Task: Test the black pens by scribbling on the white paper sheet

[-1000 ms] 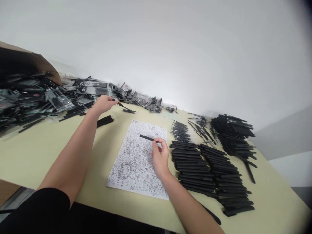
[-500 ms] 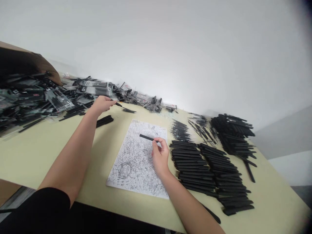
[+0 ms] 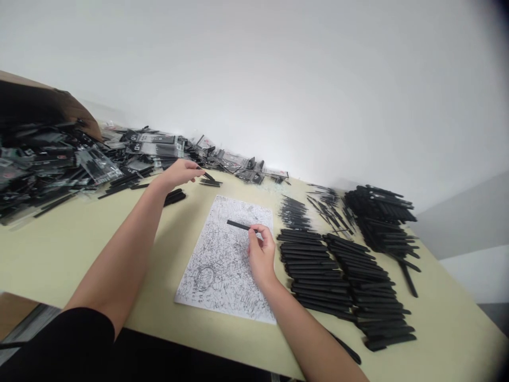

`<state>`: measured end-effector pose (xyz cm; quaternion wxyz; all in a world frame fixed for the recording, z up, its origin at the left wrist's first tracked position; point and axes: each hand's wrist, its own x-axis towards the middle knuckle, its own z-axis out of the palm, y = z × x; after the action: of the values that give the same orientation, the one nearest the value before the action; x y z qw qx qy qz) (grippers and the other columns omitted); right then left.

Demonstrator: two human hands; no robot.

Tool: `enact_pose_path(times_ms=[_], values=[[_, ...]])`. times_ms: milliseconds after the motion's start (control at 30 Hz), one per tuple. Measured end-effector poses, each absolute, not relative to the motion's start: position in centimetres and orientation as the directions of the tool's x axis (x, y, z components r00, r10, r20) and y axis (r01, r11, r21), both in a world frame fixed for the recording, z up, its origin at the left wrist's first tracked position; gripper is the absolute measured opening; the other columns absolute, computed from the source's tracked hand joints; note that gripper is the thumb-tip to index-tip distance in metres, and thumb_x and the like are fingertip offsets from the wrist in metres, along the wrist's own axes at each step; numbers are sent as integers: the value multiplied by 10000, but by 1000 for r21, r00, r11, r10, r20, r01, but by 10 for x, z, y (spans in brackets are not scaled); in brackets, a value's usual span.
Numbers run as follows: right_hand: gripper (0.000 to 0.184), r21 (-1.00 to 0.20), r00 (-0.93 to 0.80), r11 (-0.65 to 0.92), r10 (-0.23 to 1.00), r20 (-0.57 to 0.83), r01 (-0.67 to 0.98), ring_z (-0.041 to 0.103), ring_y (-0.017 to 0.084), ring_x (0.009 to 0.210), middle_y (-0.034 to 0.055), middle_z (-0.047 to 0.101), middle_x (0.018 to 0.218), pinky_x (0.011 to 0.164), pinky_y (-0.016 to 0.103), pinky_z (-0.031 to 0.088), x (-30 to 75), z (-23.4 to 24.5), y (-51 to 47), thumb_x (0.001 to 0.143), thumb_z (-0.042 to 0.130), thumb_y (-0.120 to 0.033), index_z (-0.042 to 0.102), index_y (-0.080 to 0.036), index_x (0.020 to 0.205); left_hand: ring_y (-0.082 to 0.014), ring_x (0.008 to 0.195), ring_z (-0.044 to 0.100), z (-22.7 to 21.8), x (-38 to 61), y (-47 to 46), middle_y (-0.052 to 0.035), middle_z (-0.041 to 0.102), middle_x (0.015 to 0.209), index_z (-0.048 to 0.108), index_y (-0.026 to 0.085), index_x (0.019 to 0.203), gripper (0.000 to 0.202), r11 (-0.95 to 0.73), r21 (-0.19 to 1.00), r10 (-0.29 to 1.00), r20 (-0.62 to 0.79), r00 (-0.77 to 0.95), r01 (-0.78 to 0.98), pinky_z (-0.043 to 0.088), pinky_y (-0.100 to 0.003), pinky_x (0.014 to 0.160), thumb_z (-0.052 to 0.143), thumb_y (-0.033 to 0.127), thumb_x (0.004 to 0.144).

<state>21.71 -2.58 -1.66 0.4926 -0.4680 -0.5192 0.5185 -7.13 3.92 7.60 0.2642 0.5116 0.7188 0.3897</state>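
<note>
Upper left of centre, the left hand (image 3: 182, 173) has moved slightly rightward over the past second, carrying a dark stick (image 3: 207, 175) pinched at its fingertips to the edge of a small bunch of thin dark sticks (image 3: 210, 182); the pinched piece thus appears ready to be laid among them, though whether it touches them cannot be told. At centre, the right hand (image 3: 262, 254) is unchanged, thumb and fingers closed on a black pen (image 3: 238, 225) held over a scribbled sheet of paper (image 3: 222, 270). A short black bundle (image 3: 175, 197) lies just below the left wrist, its left end hidden by the arm. Rows of black pens (image 3: 314, 270) occupy the right of the desk (image 3: 159, 281); plastic packets (image 3: 157, 143) crowd the upper left beside a cardboard box (image 3: 85, 118), bounding the left hand's space on the far side.
</note>
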Motion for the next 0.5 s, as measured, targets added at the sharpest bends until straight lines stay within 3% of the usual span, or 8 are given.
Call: enact_pose_path(times_ms=[167, 233, 367, 500], values=[[284, -999, -85, 53, 995, 54, -14, 359, 81, 466, -78, 424, 595, 434, 205, 286, 216, -15, -26, 832, 581, -456, 566, -201, 956, -149, 679, 575, 76, -33, 48, -39, 607, 669, 648, 165, 733, 319, -42, 906, 963, 149, -225, 420, 456, -274, 643, 643, 484, 743], [275, -999, -92, 48, 995, 48, -11, 360, 80, 468, -71, 439, 617, 436, 209, 289, 216, -16, -26, 833, 578, -447, 566, -200, 954, -145, 698, 586, 75, -12, 53, -53, 654, 768, 678, 159, 816, 337, -110, 920, 957, 200, -209, 377, 472, -266, 644, 645, 486, 744], [250, -998, -98, 68, 993, 68, -2, 385, 79, 489, -42, 518, 706, 444, 213, 315, 215, -17, -24, 830, 575, -424, 579, -201, 940, -178, 769, 620, 77, 28, 64, -58, 705, 832, 722, 165, 1005, 372, -220, 883, 935, 312, -168, 416, 488, -280, 662, 639, 443, 771], [233, -996, -112, 93, 990, 90, 17, 404, 76, 504, -22, 580, 803, 462, 215, 345, 215, -17, -24, 825, 579, -409, 594, -204, 935, -199, 883, 647, 84, 66, 77, -62, 729, 951, 719, 180, 1047, 337, -301, 809, 922, 383, -64, 505, 498, -307, 788, 569, 397, 837]])
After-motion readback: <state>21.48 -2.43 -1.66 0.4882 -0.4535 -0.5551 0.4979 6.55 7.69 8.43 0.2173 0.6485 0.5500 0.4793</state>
